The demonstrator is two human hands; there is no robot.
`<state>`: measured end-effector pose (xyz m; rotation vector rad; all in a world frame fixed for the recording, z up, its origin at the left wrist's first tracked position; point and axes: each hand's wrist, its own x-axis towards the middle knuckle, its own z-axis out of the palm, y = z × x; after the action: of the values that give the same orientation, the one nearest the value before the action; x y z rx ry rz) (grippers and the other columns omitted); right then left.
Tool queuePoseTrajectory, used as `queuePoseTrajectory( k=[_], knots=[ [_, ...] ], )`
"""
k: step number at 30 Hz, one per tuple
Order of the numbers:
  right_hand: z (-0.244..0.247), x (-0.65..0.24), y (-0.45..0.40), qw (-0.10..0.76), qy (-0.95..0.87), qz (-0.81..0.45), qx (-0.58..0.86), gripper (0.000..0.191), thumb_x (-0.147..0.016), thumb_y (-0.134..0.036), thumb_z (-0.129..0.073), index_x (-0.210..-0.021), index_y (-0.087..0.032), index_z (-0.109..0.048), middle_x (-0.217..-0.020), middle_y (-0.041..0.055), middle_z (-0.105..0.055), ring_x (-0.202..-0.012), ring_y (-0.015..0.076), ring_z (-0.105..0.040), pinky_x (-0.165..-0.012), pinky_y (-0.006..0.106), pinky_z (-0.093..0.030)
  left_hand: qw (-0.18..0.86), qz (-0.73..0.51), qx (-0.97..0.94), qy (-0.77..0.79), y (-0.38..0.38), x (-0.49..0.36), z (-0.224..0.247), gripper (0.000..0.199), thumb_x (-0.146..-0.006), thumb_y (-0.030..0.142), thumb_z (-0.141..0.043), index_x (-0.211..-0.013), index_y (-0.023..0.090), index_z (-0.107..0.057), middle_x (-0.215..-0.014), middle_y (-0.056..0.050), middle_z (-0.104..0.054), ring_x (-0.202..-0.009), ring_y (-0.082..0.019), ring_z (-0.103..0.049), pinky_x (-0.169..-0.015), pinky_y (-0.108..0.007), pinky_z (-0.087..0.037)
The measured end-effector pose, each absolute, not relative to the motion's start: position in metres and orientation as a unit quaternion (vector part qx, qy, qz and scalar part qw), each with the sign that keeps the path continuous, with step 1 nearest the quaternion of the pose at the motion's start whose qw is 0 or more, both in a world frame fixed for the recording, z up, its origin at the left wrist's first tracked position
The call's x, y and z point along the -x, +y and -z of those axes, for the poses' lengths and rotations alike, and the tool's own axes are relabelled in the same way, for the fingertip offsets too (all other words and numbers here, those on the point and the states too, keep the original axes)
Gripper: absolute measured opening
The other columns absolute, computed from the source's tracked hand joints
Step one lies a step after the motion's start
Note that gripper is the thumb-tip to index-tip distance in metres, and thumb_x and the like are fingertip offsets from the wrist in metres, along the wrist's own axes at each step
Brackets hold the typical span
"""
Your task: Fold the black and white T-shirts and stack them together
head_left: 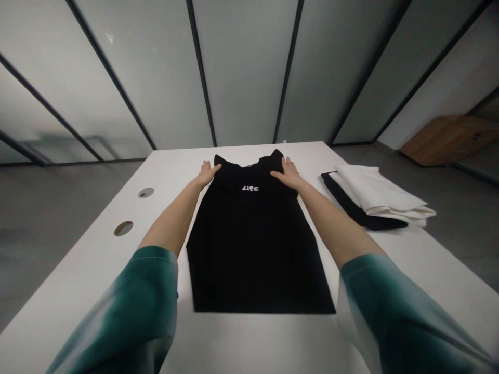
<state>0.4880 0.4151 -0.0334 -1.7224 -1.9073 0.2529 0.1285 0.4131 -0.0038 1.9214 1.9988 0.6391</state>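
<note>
While the black shirt (257,244) is spread flat on the white table (78,280), its far corners are pressed down by the left hand (205,174) and the right hand (289,174), both laid open and flat, with nothing gripped. If the cloth is pushed unevenly from those corners, it could be bunched or skewed, and the straight near hem could be pulled crooked. Right of the shirt, a folded pile (380,200) is kept close enough to be nudged by the right forearm.

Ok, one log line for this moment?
left hand: flat on black shirt | right hand: flat on shirt | folded clothes: right, on white table
</note>
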Motion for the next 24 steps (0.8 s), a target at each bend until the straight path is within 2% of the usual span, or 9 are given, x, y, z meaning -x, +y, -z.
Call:
queuePoseTrajectory(
  k=[2,5,10,16,20,24],
  knots=[
    [0.034,-0.492,0.406,0.28,-0.726,-0.095,0.621,0.084,-0.082,-0.062,-0.059,-0.15,-0.017,-0.04,-0.16,0.0147,-0.031,-0.146,0.0408,-0.025,-0.113,0.057,-0.029,0.156,-0.207,-0.682,0.684,0.401,-0.126,0.005,0.079,-0.092,0.062,-0.039,-0.154,0.014,-0.03,-0.163,-0.016,-0.022,-0.151,-0.032,-0.018,-0.115,-0.044,-0.031],
    [0.044,-0.502,0.372,0.261,-0.75,-0.077,0.603,0.078,-0.086,-0.062,-0.055,-0.149,-0.019,-0.041,-0.159,0.0144,-0.033,-0.146,0.0389,-0.027,-0.115,0.056,-0.027,0.147,-0.157,-0.714,0.666,0.369,-0.12,0.019,0.086,-0.089,0.064,-0.043,-0.154,0.009,-0.027,-0.163,-0.02,-0.018,-0.151,-0.033,-0.016,-0.119,-0.043,-0.025],
    [0.073,-0.52,0.291,0.179,-0.742,-0.055,0.644,0.066,-0.087,-0.052,-0.057,-0.14,-0.013,-0.051,-0.149,0.0203,-0.046,-0.138,0.0387,-0.04,-0.111,0.052,-0.034,0.135,-0.072,-0.703,0.694,0.299,-0.111,0.052,0.088,-0.087,0.063,-0.043,-0.152,0.006,-0.027,-0.16,-0.024,-0.026,-0.148,-0.034,-0.026,-0.118,-0.041,-0.026],
    [0.092,-0.528,0.214,0.135,-0.736,-0.043,0.662,0.059,-0.091,-0.048,-0.051,-0.137,-0.011,-0.051,-0.143,0.0195,-0.053,-0.133,0.0333,-0.047,-0.108,0.045,-0.038,0.083,-0.041,-0.723,0.684,0.233,-0.112,0.058,0.078,-0.089,0.055,-0.046,-0.148,0.006,-0.035,-0.155,-0.022,-0.038,-0.145,-0.033,-0.034,-0.116,-0.039,-0.029],
    [0.086,-0.52,0.186,0.118,-0.677,-0.018,0.726,0.054,-0.092,-0.046,-0.046,-0.13,-0.009,-0.056,-0.136,0.0211,-0.056,-0.122,0.0349,-0.052,-0.1,0.045,-0.041,0.049,-0.046,-0.679,0.731,0.208,-0.12,0.047,0.072,-0.087,0.052,-0.048,-0.145,0.01,-0.042,-0.141,-0.021,-0.051,-0.13,-0.035,-0.048,-0.105,-0.045,-0.042],
    [0.079,-0.512,0.169,0.109,-0.657,0.006,0.746,0.051,-0.09,-0.048,-0.049,-0.124,-0.011,-0.059,-0.134,0.0206,-0.055,-0.119,0.0359,-0.05,-0.097,0.046,-0.039,0.078,-0.042,-0.667,0.74,0.191,-0.121,0.04,0.066,-0.084,0.051,-0.053,-0.14,0.017,-0.05,-0.134,-0.019,-0.053,-0.125,-0.036,-0.05,-0.1,-0.046,-0.045]
  ],
)
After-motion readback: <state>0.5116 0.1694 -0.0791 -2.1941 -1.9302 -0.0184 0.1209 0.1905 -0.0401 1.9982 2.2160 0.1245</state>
